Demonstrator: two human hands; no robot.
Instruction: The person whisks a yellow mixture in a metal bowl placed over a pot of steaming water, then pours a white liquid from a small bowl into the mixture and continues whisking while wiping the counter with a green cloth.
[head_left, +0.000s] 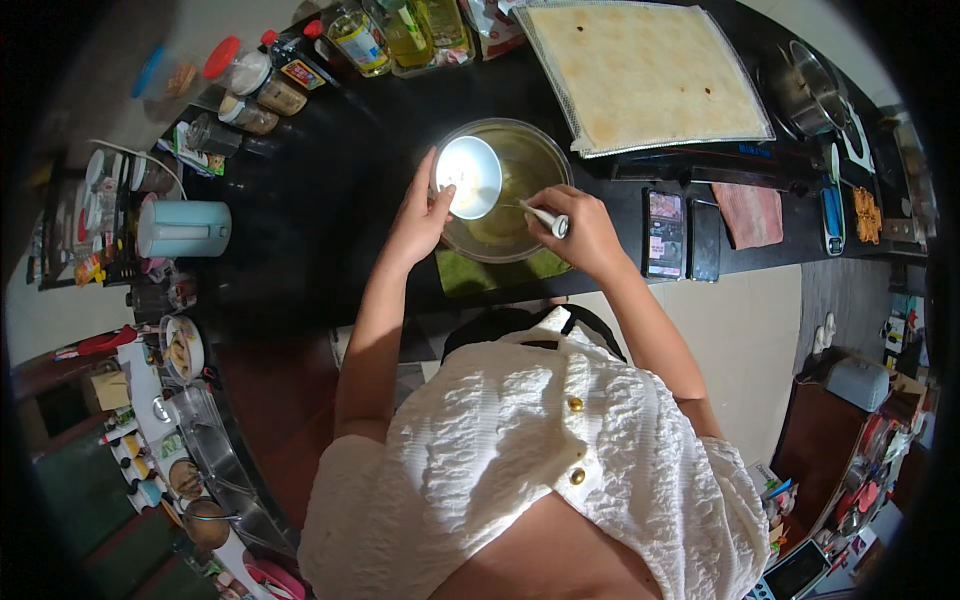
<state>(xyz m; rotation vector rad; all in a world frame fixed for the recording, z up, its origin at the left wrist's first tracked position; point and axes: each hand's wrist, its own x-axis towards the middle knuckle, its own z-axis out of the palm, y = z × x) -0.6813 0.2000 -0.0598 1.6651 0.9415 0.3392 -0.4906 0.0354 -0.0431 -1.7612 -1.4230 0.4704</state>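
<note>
Tilted over the left part of a large round mixing bowl, a small white bowl is gripped at its rim by my left hand. Glare hides most of what is inside the white bowl. My right hand holds a utensil with a pale handle, its thin end pointing left over the large bowl. Some pale yellowish content shows in the large bowl, which stands on a folded green cloth at the counter's near edge.
A pale sheet on a mesh rack lies at the back right. Two phones and a pink cloth lie right of the bowl. Oil bottles and jars line the back left; a light blue kettle stands at the left.
</note>
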